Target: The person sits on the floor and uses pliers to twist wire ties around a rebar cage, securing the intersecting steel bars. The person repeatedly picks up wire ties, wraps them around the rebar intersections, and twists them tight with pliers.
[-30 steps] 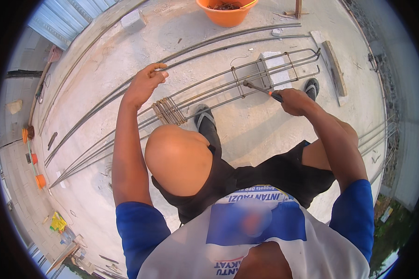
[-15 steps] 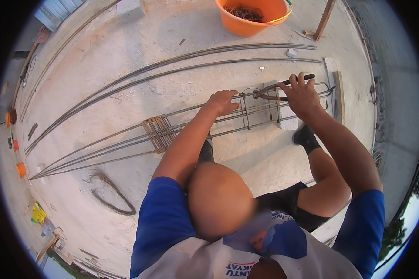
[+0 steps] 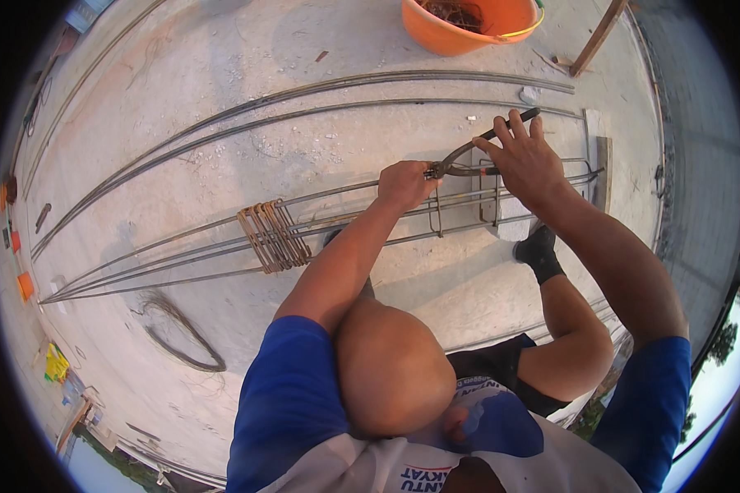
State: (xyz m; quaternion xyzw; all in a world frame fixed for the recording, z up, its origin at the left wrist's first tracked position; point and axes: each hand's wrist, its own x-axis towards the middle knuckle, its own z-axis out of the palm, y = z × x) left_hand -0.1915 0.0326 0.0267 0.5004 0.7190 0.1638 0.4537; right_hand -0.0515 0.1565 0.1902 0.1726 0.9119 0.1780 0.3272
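My right hand (image 3: 528, 160) holds black-handled pincers (image 3: 462, 156), its fingers spread over the two parted handles. The pincers' jaws sit at the corner of a thin steel stirrup (image 3: 437, 215), against the uppermost rebar (image 3: 337, 192) of a long cage. Right beside the jaws, my left hand (image 3: 406, 186) is closed around that rebar; its fingertips are partly hidden. Several rusty stirrups (image 3: 273, 237) are bunched on the bars to the left of my left forearm. Another stirrup (image 3: 487, 197) stands under my right hand, near a pale block beneath the cage.
Loose long rebars (image 3: 304, 97) lie beyond the cage on the concrete floor (image 3: 222, 156). An orange tub (image 3: 448, 34) with dark scraps stands at the far side. A bundle of thin wire (image 3: 181, 333) lies at left. A wooden strip (image 3: 603, 177) lies past the cage's right end.
The pincers' jaws have moved left along the cage to beside my left hand, and their handles have spread wider. My left hand has curled tighter. The whole view has shifted slightly.
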